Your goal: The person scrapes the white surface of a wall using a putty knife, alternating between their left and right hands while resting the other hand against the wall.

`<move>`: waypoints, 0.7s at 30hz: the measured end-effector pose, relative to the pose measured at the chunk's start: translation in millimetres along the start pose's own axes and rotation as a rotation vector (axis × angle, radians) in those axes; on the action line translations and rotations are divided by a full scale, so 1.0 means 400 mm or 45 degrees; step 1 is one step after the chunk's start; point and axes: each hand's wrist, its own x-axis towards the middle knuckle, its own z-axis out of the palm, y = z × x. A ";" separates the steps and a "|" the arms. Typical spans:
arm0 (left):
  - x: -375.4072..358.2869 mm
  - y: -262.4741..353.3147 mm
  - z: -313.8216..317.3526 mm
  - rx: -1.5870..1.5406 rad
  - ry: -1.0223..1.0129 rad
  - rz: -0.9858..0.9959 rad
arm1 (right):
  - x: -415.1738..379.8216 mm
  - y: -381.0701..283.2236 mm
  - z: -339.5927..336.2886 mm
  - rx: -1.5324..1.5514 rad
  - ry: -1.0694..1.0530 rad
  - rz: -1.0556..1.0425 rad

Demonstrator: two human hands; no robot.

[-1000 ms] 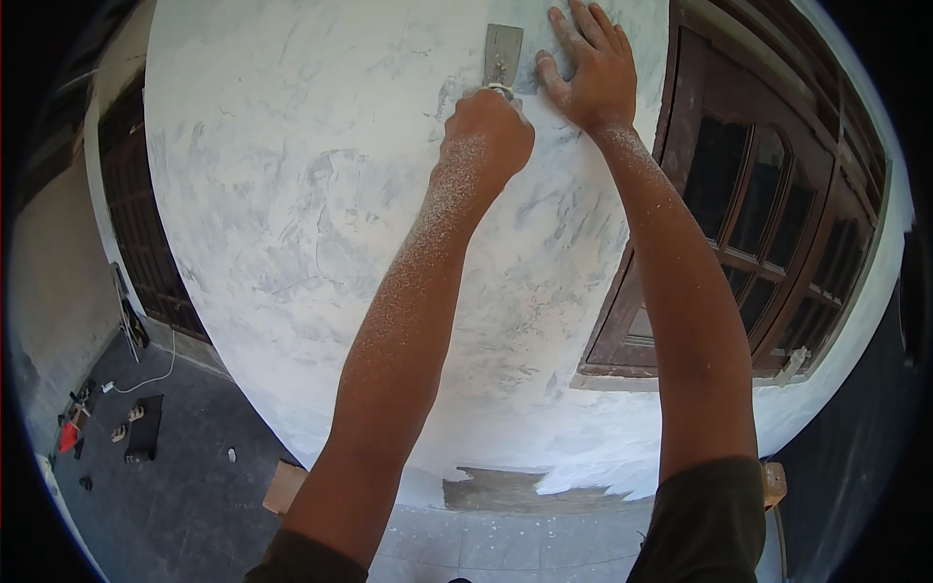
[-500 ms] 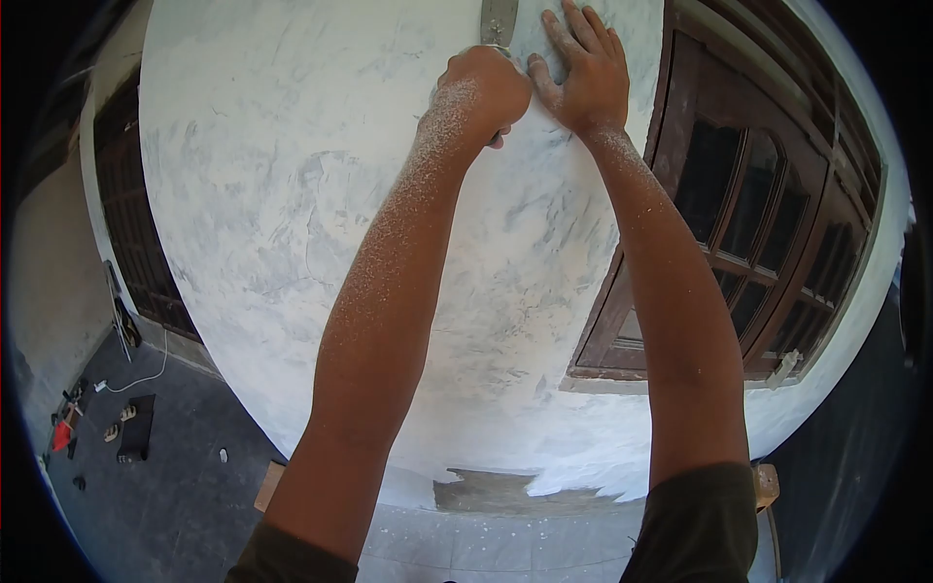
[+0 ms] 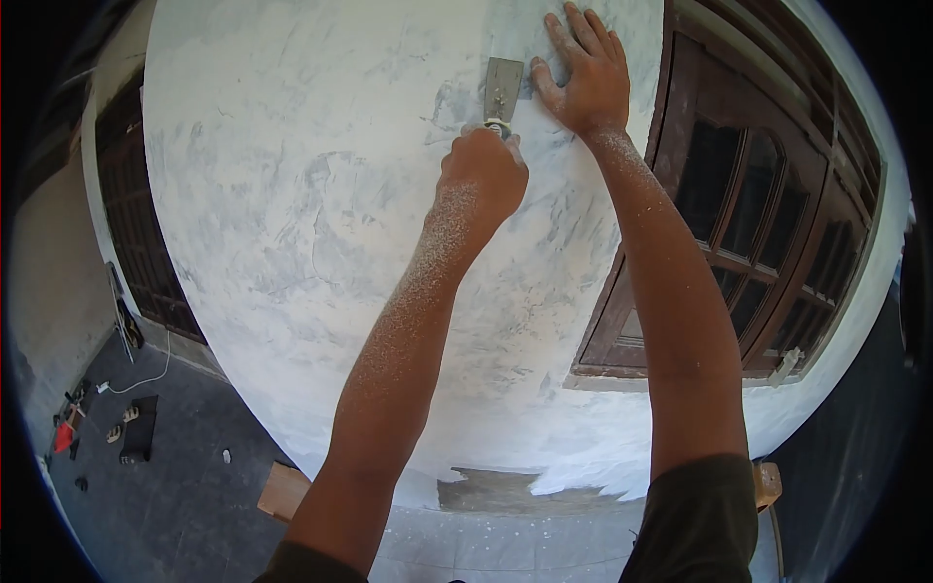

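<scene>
My left hand (image 3: 483, 173) is wrapped round the handle of a scraper (image 3: 502, 85), whose flat metal blade points up against the white, patchy wall (image 3: 389, 243). Pale dust covers the back of this hand and its forearm. To the right and slightly higher, my right hand (image 3: 590, 83) lies flat on the wall with its fingers spread and holds nothing. Dust shows on its fingers as well. The scraper's blade is a little left of my right thumb, apart from it.
A brown wooden window with glass panes (image 3: 743, 204) is at the right. Wooden ends (image 3: 284, 491) stick out low on both sides. On the dark floor (image 3: 194, 505) at lower left lie a black mat (image 3: 139, 429), a red item (image 3: 63, 437) and a white cable (image 3: 146, 379).
My left hand has moved down the wall with the scraper, and the blade now shows more fully. My right hand has stayed in nearly the same place.
</scene>
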 end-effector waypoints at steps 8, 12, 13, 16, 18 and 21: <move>0.075 0.121 -0.134 -0.211 -0.235 -0.055 | -0.013 0.033 0.039 0.014 0.156 -0.086; -0.018 0.034 -0.046 -0.177 -0.087 -0.039 | -0.009 0.031 0.036 -0.002 0.130 -0.059; -0.005 0.031 -0.040 -0.175 -0.087 -0.034 | -0.011 0.032 0.034 -0.004 0.133 -0.057; 0.071 0.086 -0.103 -0.219 -0.192 -0.041 | -0.010 0.031 0.036 -0.008 0.119 -0.063; 0.095 0.115 -0.128 -0.263 -0.227 -0.033 | -0.008 0.027 0.027 -0.010 0.126 -0.063; 0.058 0.041 -0.042 -0.072 -0.051 0.021 | 0.000 0.001 -0.004 0.062 0.010 -0.005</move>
